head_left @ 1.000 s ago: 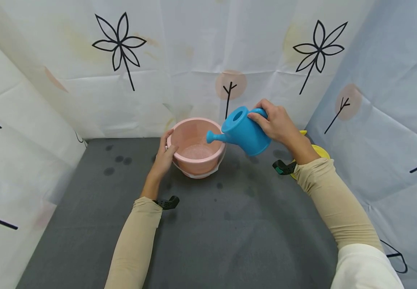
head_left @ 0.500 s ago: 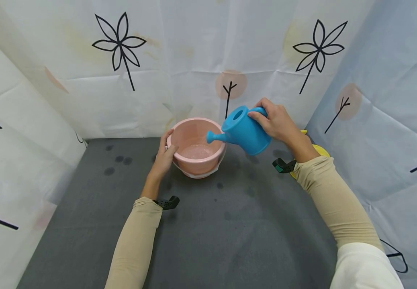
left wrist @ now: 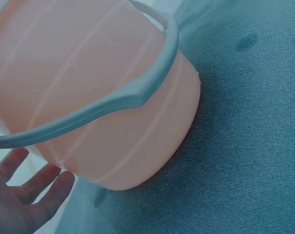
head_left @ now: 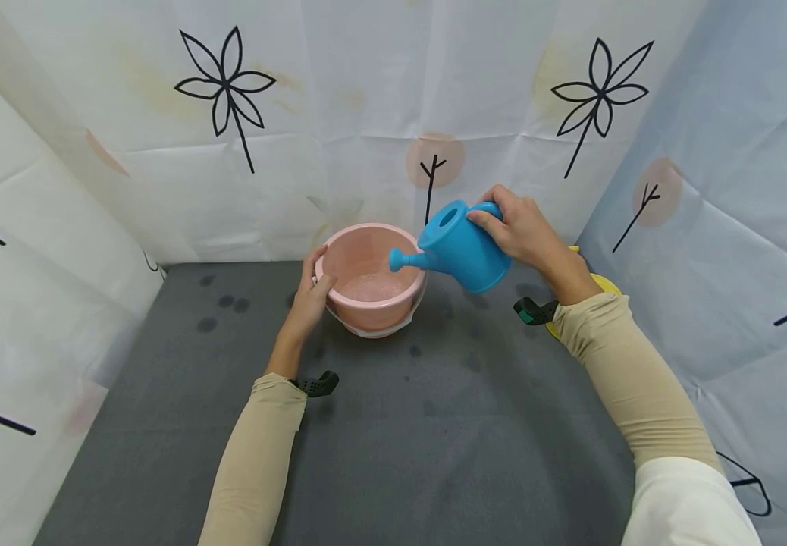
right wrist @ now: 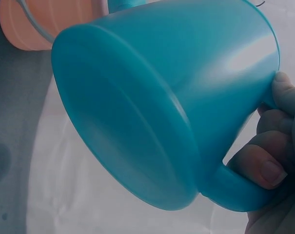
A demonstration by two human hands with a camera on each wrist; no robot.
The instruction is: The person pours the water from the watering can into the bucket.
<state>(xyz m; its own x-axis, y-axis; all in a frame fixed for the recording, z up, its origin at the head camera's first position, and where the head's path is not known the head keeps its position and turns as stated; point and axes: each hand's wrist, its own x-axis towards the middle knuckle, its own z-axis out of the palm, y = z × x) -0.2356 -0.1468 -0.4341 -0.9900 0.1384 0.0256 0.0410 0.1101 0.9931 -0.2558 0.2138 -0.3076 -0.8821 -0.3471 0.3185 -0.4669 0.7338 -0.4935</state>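
tan sleeves (head_left: pixel 250 462) reach in from the near edge of a dark table (head_left: pixel 393 447), where next to nothing has just changed, a sign that the pouring, as it appears, carries on. the left hand (head_left: pixel 307 299) grips a pink bucket (head_left: pixel 359 315) by its left side, thumb over the lip, fingers against the outside. the bucket stands upright near the middle of the table's far edge; its bottom looks wet, though no stream can be made out. the right hand (head_left: pixel 520 233) has its fingers curled round the handle of a blue watering can (head_left: pixel 471 254), raised off the table and tilted left, spout (head_left: pixel 409 261) over the bucket's mouth. against half a second ago, the can keeps its lean and both hands their hold. a yellow object (head_left: pixel 605 284), partly hidden by the right arm, sits toward the table's right edge; beyond hangs a flower-printed sheet (head_left: pixel 339 91).
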